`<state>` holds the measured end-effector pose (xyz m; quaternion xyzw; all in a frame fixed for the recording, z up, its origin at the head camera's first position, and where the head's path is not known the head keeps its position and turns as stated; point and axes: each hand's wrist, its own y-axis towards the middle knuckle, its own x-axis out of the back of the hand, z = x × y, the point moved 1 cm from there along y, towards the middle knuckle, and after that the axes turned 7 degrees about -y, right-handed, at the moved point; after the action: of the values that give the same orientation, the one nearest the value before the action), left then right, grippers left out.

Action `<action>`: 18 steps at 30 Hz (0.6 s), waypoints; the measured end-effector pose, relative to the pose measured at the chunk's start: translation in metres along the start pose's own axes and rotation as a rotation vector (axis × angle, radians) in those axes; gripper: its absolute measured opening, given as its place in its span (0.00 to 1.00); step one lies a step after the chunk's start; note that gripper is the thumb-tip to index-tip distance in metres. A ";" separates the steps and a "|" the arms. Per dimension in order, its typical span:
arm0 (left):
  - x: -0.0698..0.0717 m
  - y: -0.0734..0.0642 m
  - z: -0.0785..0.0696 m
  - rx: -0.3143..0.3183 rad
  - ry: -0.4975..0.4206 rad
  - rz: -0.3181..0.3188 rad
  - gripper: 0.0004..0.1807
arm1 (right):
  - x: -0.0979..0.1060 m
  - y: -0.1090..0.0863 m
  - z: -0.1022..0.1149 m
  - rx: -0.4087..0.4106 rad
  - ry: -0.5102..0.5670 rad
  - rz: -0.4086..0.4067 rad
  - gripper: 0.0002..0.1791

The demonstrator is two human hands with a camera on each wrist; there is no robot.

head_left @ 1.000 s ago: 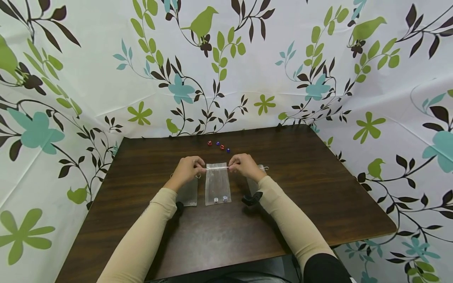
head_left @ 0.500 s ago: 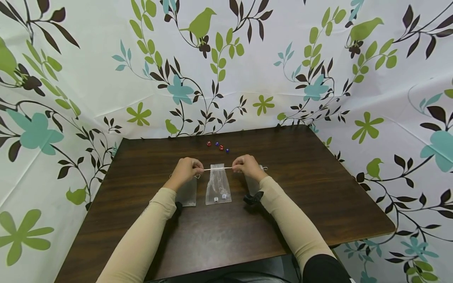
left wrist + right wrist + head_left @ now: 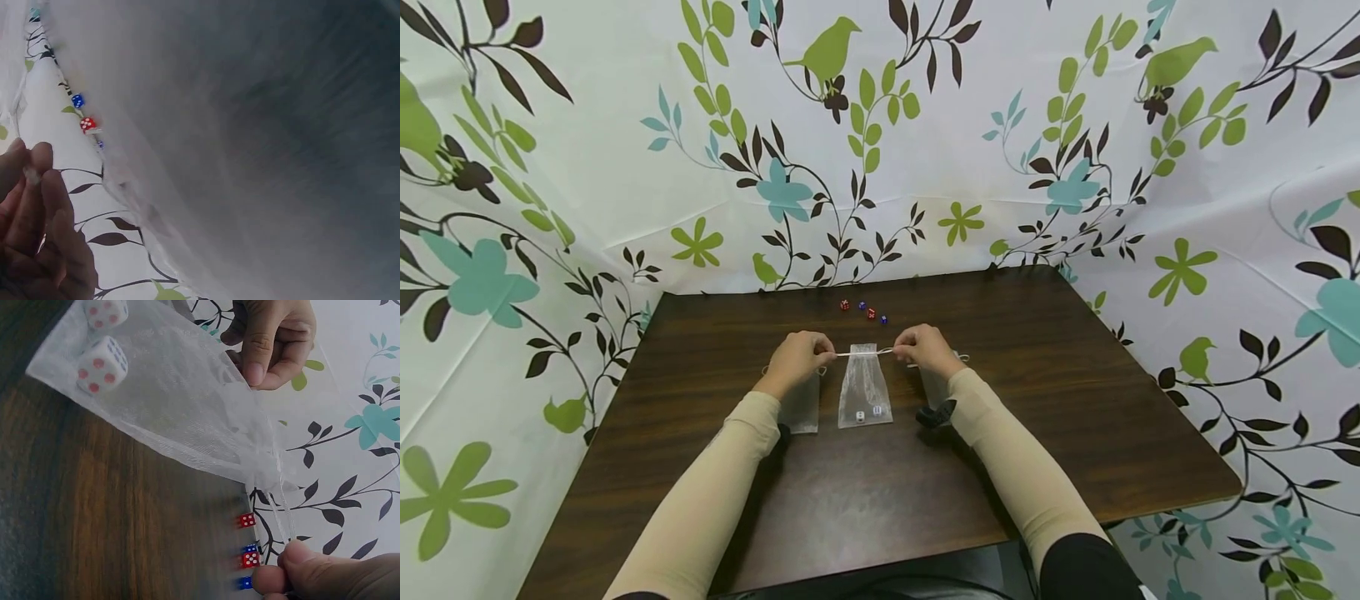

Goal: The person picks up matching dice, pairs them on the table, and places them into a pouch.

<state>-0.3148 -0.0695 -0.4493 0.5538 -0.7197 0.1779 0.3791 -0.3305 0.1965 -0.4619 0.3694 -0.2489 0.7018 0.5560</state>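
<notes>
A sheer white drawstring pouch hangs between my hands, its neck gathered and its bottom towards me. Two white dice with coloured pips sit in its lower end. My left hand pinches the cord on the left side of the neck. On the other side, my right hand pinches the cord's right end between thumb and fingertips; the right wrist view shows the cord strands running to it. Blurred pale mesh fills most of the left wrist view, beside my left hand.
Beyond the pouch, red dice and blue dice lie on the dark wooden table. One more sheer pouch lies under my left wrist, another under my right. A patterned cloth hangs behind the table.
The pouch's mouth has drawn in from wide to narrow as my hands moved slightly apart. Since the middle frame, its bottom has shifted slightly away from me.
</notes>
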 end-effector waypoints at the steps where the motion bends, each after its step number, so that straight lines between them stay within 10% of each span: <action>1: -0.001 0.000 0.001 0.012 0.016 0.009 0.05 | -0.001 0.001 0.000 -0.001 -0.002 0.004 0.07; 10: 0.004 -0.005 0.010 0.084 0.091 0.028 0.07 | -0.012 0.010 0.000 -0.020 -0.104 0.012 0.05; 18: 0.037 -0.023 0.019 0.200 0.104 0.002 0.14 | -0.018 0.010 0.007 -0.020 -0.288 -0.005 0.07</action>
<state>-0.3039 -0.1147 -0.4378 0.5782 -0.6781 0.2778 0.3586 -0.3367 0.1777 -0.4718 0.4613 -0.3319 0.6376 0.5202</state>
